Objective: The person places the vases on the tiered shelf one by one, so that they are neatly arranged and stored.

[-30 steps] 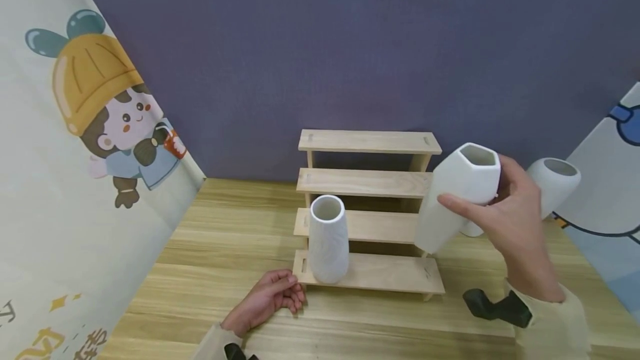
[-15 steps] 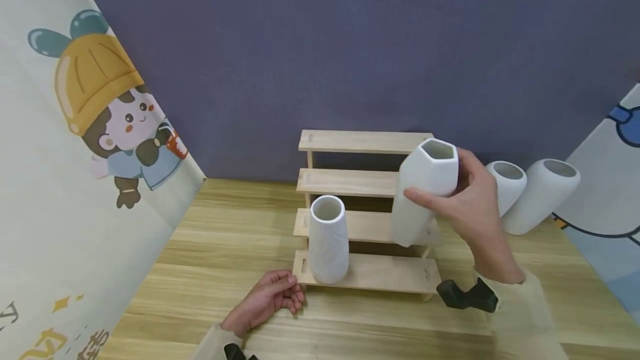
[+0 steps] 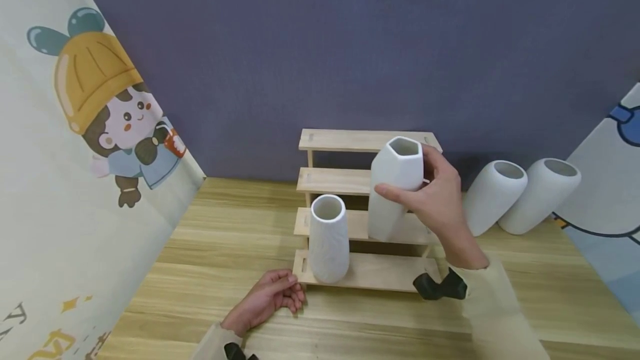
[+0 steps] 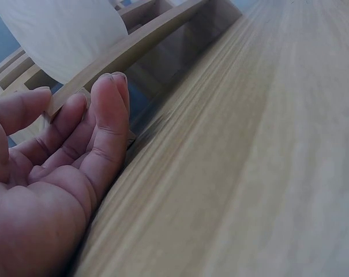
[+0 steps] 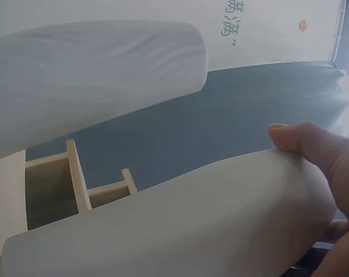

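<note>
A wooden four-step display shelf (image 3: 387,274) stands on the table. My left hand (image 3: 270,299) pinches the left front corner of its lowest step, thumb above and fingers below in the left wrist view. On that step, near the left end, a white textured vase (image 3: 328,243) stands upright. My right hand (image 3: 440,196) grips a white faceted vase (image 3: 395,182) near its five-sided mouth, thumb on the near side. The faceted vase (image 5: 180,225) is before the second step from the bottom; whether its base touches the board I cannot tell.
Two white rounded vases (image 3: 492,199) stand side by side on the wood-grain table (image 3: 235,221), right of the shelf. A dark blue panel (image 3: 350,49) rises behind. A cartoon-printed white panel (image 3: 40,193) borders the left side, another the right.
My right hand has carried the faceted vase leftward, from the shelf's right end to over its steps, and made it more upright. My left hand stays at the shelf corner.
</note>
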The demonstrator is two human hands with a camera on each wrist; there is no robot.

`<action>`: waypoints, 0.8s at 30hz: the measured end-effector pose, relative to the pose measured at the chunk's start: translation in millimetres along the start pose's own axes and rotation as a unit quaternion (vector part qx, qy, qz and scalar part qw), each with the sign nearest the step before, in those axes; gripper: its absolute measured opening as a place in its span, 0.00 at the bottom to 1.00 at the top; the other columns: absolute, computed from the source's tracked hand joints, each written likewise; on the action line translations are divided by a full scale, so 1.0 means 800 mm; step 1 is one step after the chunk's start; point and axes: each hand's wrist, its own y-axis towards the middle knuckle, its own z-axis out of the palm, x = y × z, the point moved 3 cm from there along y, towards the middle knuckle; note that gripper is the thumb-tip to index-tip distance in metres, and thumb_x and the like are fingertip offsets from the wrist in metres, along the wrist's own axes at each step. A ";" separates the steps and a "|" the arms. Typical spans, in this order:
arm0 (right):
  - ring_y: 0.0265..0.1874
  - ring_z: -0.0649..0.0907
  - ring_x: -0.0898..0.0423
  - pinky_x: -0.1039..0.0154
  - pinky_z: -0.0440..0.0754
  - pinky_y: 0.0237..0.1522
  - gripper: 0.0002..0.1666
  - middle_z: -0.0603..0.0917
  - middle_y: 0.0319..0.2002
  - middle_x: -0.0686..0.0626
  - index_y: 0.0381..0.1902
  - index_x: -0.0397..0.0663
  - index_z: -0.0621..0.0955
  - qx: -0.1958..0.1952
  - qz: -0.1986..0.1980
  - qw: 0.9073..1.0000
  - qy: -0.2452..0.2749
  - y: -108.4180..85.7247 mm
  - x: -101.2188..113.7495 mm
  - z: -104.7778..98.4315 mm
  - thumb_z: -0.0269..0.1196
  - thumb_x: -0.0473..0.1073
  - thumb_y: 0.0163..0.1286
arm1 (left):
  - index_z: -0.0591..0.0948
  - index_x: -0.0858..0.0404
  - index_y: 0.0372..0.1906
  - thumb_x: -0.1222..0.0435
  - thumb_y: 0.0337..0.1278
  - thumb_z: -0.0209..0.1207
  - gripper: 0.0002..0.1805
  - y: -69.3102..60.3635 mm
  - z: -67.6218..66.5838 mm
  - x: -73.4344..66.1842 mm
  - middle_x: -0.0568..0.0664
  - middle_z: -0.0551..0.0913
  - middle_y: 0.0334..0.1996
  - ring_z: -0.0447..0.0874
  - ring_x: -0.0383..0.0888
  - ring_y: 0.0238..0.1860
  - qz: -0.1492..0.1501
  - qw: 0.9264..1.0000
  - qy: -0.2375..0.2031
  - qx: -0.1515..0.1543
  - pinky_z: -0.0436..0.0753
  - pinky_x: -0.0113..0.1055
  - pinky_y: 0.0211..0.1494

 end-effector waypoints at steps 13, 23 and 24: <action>0.46 0.82 0.55 0.64 0.83 0.45 0.46 0.84 0.51 0.45 0.62 0.50 0.76 0.035 -0.017 0.999 0.022 0.008 0.004 0.037 0.82 0.44 0.45 | 0.79 0.60 0.40 0.66 0.79 0.41 0.15 -0.001 0.000 -0.001 0.44 0.88 0.36 0.87 0.36 0.35 -0.005 1.000 -0.004 -0.001 0.86 0.27 0.39; 0.47 0.82 0.51 0.56 0.84 0.47 0.46 0.83 0.52 0.44 0.62 0.48 0.75 0.053 -0.024 0.997 0.047 0.012 0.007 0.057 0.82 0.42 0.44 | 0.79 0.59 0.40 0.65 0.80 0.40 0.16 -0.001 0.001 -0.002 0.44 0.88 0.36 0.87 0.36 0.36 -0.019 1.000 -0.001 0.002 0.87 0.28 0.40; 0.47 0.82 0.51 0.56 0.84 0.47 0.46 0.83 0.52 0.44 0.62 0.48 0.75 0.054 -0.025 0.997 0.048 0.012 0.007 0.059 0.82 0.42 0.44 | 0.79 0.59 0.40 0.65 0.80 0.41 0.16 -0.001 0.000 -0.002 0.44 0.88 0.36 0.87 0.36 0.36 -0.021 1.000 -0.002 0.001 0.86 0.27 0.40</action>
